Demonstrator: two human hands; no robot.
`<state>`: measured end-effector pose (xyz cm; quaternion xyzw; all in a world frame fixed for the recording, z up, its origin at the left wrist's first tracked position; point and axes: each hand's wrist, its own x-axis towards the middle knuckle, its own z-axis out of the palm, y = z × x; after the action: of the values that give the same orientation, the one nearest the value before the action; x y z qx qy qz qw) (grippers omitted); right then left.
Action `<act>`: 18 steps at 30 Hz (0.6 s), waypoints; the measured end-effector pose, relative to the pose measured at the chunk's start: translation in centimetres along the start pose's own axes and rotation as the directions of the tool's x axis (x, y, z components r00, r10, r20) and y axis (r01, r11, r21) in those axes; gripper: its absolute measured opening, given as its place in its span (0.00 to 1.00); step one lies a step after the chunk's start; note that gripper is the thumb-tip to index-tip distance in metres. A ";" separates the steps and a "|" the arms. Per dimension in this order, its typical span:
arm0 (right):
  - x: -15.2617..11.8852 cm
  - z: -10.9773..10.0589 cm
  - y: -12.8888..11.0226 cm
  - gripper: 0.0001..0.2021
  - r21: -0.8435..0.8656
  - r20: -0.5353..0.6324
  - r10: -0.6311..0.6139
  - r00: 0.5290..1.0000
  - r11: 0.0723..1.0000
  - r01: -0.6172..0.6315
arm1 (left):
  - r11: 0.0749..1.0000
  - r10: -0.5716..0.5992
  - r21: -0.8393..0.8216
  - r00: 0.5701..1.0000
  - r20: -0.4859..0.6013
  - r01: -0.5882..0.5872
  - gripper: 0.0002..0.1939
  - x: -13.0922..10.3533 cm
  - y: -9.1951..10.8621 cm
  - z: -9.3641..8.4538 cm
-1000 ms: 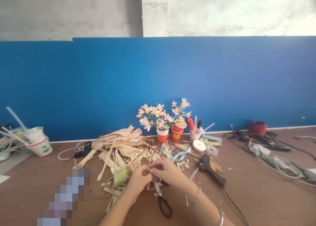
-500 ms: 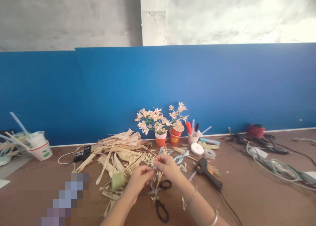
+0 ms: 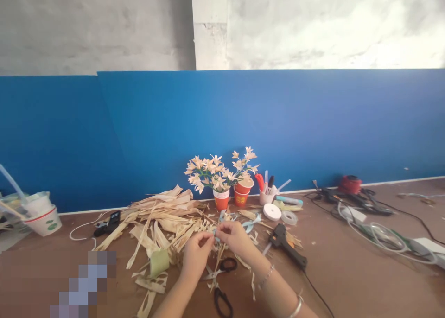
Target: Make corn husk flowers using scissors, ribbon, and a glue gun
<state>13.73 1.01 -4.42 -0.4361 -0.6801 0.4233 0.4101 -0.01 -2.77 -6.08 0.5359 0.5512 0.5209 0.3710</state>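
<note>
My left hand (image 3: 199,249) and my right hand (image 3: 233,237) meet above the middle of the table, fingertips pinched close together. Between them is a small light-blue piece (image 3: 214,233), mostly hidden by the fingers, so its kind is unclear. Just below the hands lie scissors (image 3: 219,275) with black handles, their blades spread. Dried husk strips (image 3: 170,220) are heaped behind and to the left of my left hand. Beyond my right hand sits a crumpled light-blue strip (image 3: 252,223). A black glue gun (image 3: 288,246) rests to the right of my right forearm.
Husk flowers stand in red paper cups (image 3: 221,201) by the blue partition (image 3: 278,123). Nearby are a pen cup (image 3: 267,196), a white ribbon roll (image 3: 271,212) and clear tape (image 3: 289,218). A green roll (image 3: 159,263) lies left; cables (image 3: 385,239) spread right; a white cup (image 3: 45,223) stands far left.
The view has shifted slightly, so the table things appear a little further left and lower. Both hands stay pinched together, the fingertips a bit closer around the light-blue piece.
</note>
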 end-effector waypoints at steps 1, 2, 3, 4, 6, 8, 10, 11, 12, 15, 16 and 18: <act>0.0 0.0 0.2 0.07 -0.010 -0.006 0.007 1.000 1.000 -0.007 | 0.999 0.020 0.043 1.000 -0.014 -0.020 0.08 0.0 -0.1 0.0; 0.1 0.0 0.4 0.07 -0.009 -0.011 0.015 1.000 1.000 -0.015 | 0.995 0.045 0.088 0.999 -0.025 -0.042 0.08 0.0 -0.2 0.0; 0.1 0.1 0.7 0.07 0.000 -0.011 0.022 1.000 1.000 -0.022 | 0.989 0.069 0.134 0.997 -0.035 -0.064 0.08 0.0 -0.2 -0.1; 0.2 0.1 0.9 0.07 0.013 -0.007 0.028 1.000 1.000 -0.028 | 0.981 0.087 0.176 0.995 -0.044 -0.079 0.08 0.0 -0.2 -0.1; 0.3 0.2 1.2 0.06 0.046 0.007 0.037 0.999 0.998 -0.037 | 0.968 0.108 0.234 0.992 -0.060 -0.092 0.08 0.0 -0.2 -0.2; 0.3 0.3 1.3 0.06 0.071 0.010 0.058 0.998 0.996 -0.059 | 0.966 0.117 0.241 0.991 -0.068 -0.098 0.08 0.0 -0.3 -0.3; 0.1 0.4 1.1 0.08 0.073 0.001 0.090 0.996 0.993 -0.090 | 0.970 0.126 0.216 0.990 -0.071 -0.108 0.09 0.1 -0.4 -0.2; 0.0 0.5 1.0 0.08 0.061 -0.002 0.105 0.994 0.993 -0.105 | 0.973 0.126 0.201 0.990 -0.069 -0.110 0.09 0.1 -0.5 -0.2; -0.1 0.6 0.8 0.09 0.028 0.003 0.120 0.993 0.992 -0.120 | 0.977 0.121 0.187 0.990 -0.067 -0.107 0.09 0.1 -0.6 -0.1; -0.4 0.4 0.4 0.09 -0.150 0.033 0.166 0.986 0.976 -0.160 | 0.988 0.092 0.131 0.995 -0.041 -0.086 0.10 0.0 -0.7 0.1; -0.5 0.2 0.2 0.09 -0.212 0.039 0.185 0.982 0.962 -0.172 | 0.991 0.080 0.108 0.996 -0.026 -0.077 0.10 0.0 -0.6 0.1; -0.6 -1.0 -0.2 0.07 -0.311 0.028 0.220 0.975 0.929 -0.201 | 0.997 0.052 0.055 0.999 -0.004 -0.051 0.10 -0.1 -0.5 0.3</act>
<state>14.77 0.60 -4.05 -0.5514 -0.6992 0.3676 0.2683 0.17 -2.78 -6.62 0.5584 0.5524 0.5164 0.3411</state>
